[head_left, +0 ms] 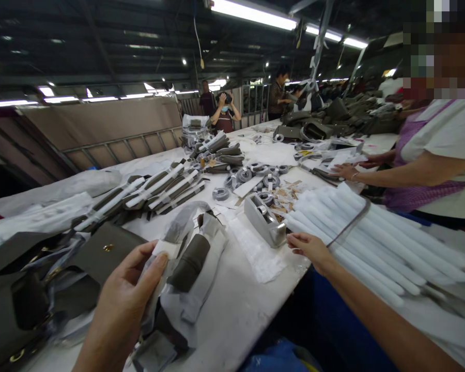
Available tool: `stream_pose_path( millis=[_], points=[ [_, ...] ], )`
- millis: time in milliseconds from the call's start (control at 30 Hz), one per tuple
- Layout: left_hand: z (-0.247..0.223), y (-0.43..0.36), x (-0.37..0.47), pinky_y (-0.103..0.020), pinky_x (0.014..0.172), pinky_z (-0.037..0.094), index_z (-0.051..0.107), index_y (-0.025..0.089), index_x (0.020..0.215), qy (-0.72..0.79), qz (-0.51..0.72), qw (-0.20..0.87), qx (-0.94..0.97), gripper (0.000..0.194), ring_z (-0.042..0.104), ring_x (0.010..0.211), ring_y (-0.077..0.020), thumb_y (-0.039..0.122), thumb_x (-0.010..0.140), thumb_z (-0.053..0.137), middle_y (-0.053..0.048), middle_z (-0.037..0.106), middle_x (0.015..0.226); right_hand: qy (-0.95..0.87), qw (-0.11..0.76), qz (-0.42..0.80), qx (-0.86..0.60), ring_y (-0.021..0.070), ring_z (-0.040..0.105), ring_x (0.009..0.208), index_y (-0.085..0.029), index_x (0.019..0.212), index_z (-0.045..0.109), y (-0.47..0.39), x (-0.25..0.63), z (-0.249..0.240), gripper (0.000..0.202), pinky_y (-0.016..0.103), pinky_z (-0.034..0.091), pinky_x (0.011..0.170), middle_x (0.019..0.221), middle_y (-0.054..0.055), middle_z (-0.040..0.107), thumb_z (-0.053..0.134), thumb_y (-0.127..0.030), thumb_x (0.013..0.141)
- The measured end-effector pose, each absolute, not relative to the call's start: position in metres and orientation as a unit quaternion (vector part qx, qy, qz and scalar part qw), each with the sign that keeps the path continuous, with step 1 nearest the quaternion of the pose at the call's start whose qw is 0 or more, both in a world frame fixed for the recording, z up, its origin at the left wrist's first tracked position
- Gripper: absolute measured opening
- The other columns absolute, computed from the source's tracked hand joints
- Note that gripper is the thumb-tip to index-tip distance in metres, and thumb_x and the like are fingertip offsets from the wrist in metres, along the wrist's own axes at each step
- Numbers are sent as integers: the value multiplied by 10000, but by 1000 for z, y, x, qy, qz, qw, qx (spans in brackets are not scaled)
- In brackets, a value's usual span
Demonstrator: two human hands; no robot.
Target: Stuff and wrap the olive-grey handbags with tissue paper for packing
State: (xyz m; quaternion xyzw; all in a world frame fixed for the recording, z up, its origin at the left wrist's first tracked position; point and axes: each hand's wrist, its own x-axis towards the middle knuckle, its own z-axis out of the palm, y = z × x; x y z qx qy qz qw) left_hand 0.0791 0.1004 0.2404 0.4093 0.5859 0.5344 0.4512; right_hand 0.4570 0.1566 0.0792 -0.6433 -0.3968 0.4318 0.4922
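My left hand is closed on a dark olive bag strap bundled in white wrapping, thumb pressing a white paper piece near its upper end. The bundle's lower part hangs over the white table. To the right stands a grey tape dispenser. My right hand pinches with thumb and forefinger right at its cutter end, apparently on the tape end; the clear film itself hardly shows. Beneath the dispenser lies a thin white sheet. Olive bags with gold clasps lie left of my left hand.
White-wrapped straps are piled at left centre. Coiled grey straps and brown scraps lie beyond the dispenser. Bundled white foam rods cover the right side. A co-worker's hand rests on items farther back. The near table edge runs diagonally.
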Motion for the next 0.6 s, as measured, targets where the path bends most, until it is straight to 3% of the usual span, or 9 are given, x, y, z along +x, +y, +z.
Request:
stream_pose_path(
  millis=[100, 200, 400, 600],
  points=[
    [240, 102, 79, -187, 440, 481, 644, 205, 1101, 582, 535, 456, 409, 589, 593, 470, -124, 521, 630, 803, 34, 683, 663, -384, 492, 415, -662, 196, 624, 668, -152, 759, 736, 155, 457, 62, 549, 320, 498, 642, 732, 89, 714, 813, -642, 523],
    [236, 105, 76, -200, 436, 476, 637, 205, 1120, 574, 537, 458, 416, 608, 614, 500, -140, 529, 632, 801, 22, 702, 710, -399, 502, 402, -654, 206, 630, 726, -161, 778, 739, 149, 448, 68, 537, 314, 494, 661, 769, 85, 720, 789, -654, 572],
    [218, 117, 67, -228, 580, 509, 641, 168, 1054, 541, 525, 427, 499, 488, 661, 695, -165, 503, 720, 761, -62, 732, 941, -531, 529, 421, -511, 175, 625, 702, -179, 830, 728, 134, 383, 129, 347, 285, 492, 651, 756, 57, 708, 756, -517, 758],
    [208, 119, 68, -268, 781, 496, 642, 182, 1044, 533, 504, 315, 603, 319, 650, 862, -184, 430, 844, 656, -39, 708, 942, -631, 504, 480, -343, 160, 644, 724, -203, 833, 726, 129, 299, 195, 205, 270, 504, 688, 767, 34, 711, 723, -408, 834]
  ],
)
